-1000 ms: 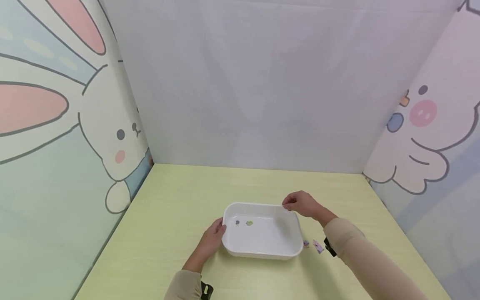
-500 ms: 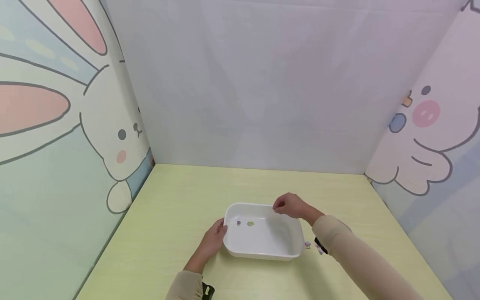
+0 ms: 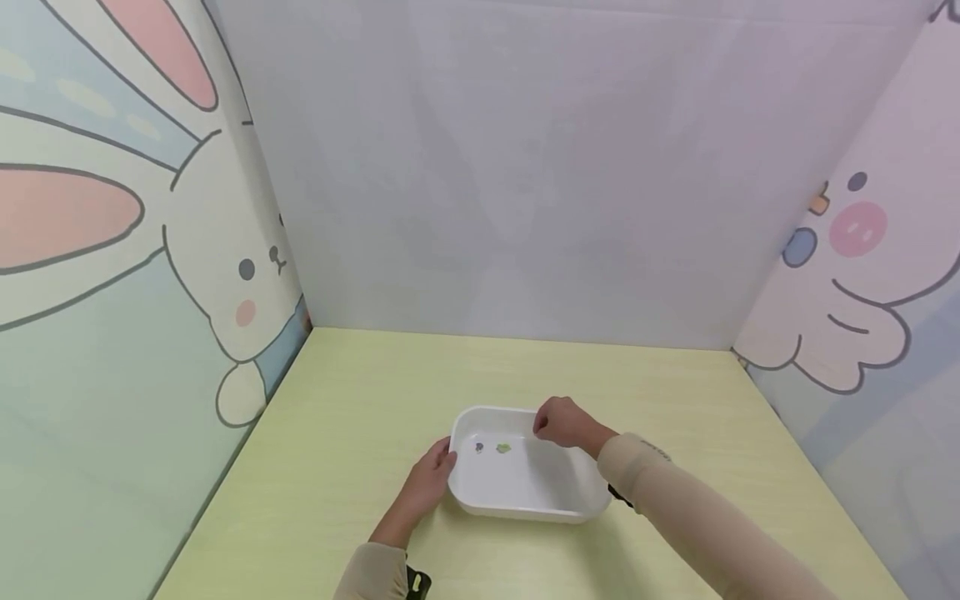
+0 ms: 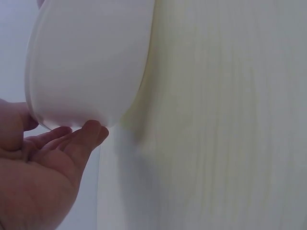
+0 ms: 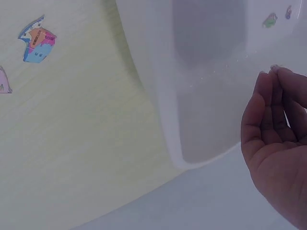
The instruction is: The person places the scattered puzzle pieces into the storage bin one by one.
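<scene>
A white rectangular plastic basin (image 3: 517,490) stands on the table in the head view. My left hand (image 3: 426,482) holds its left end, thumb at the rim and fingers against the outer wall, as the left wrist view shows. My right hand (image 3: 564,422) is over the basin's far side. In the right wrist view its thumb and finger pinch a tiny pale piece (image 5: 275,68), mostly hidden by the fingertips. Inside the basin lie a green sticker-like cutout (image 3: 503,448) and a smaller purplish cutout (image 3: 479,447).
On the table right of the basin, the right wrist view shows a colourful cutout (image 5: 39,42) and part of a pink one (image 5: 4,82). The pale yellow table (image 3: 360,375) is bounded by a grey back curtain (image 3: 510,208) and cartoon-printed side walls.
My right hand has moved left and slightly nearer, from the basin's far right corner to over its inside. The right sleeve now covers the cutouts on the table. My left hand keeps its hold.
</scene>
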The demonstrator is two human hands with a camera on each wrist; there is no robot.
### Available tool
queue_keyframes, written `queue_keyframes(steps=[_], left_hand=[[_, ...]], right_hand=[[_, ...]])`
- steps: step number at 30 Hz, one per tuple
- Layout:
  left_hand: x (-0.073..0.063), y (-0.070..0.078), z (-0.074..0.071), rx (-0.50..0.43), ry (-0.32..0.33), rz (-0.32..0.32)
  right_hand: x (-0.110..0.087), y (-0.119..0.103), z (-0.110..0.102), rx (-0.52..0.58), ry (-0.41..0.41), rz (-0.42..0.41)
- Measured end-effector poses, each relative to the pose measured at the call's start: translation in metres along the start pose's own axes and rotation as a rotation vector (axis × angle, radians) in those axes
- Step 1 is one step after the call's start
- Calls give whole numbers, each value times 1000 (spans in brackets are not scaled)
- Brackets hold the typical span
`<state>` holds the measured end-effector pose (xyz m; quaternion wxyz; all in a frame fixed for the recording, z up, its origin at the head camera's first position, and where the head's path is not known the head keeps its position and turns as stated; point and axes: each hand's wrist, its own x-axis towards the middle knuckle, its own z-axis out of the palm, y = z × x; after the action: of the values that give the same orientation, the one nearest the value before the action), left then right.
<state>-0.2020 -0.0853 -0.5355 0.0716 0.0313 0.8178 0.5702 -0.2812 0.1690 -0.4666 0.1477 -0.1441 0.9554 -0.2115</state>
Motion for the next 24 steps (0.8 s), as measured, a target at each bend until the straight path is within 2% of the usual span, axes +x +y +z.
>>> queue_keyframes(steps=[8, 14, 24], left_hand=[[-2, -1, 0, -16, 3, -11], [-3, -1, 1, -15, 6, -7], [-2, 0, 3, -10, 6, -5]], right_hand=[[4, -3, 17, -58, -20, -71], [10, -1, 28, -69, -42, -48], [11, 5, 37, -118, -3, -96]])
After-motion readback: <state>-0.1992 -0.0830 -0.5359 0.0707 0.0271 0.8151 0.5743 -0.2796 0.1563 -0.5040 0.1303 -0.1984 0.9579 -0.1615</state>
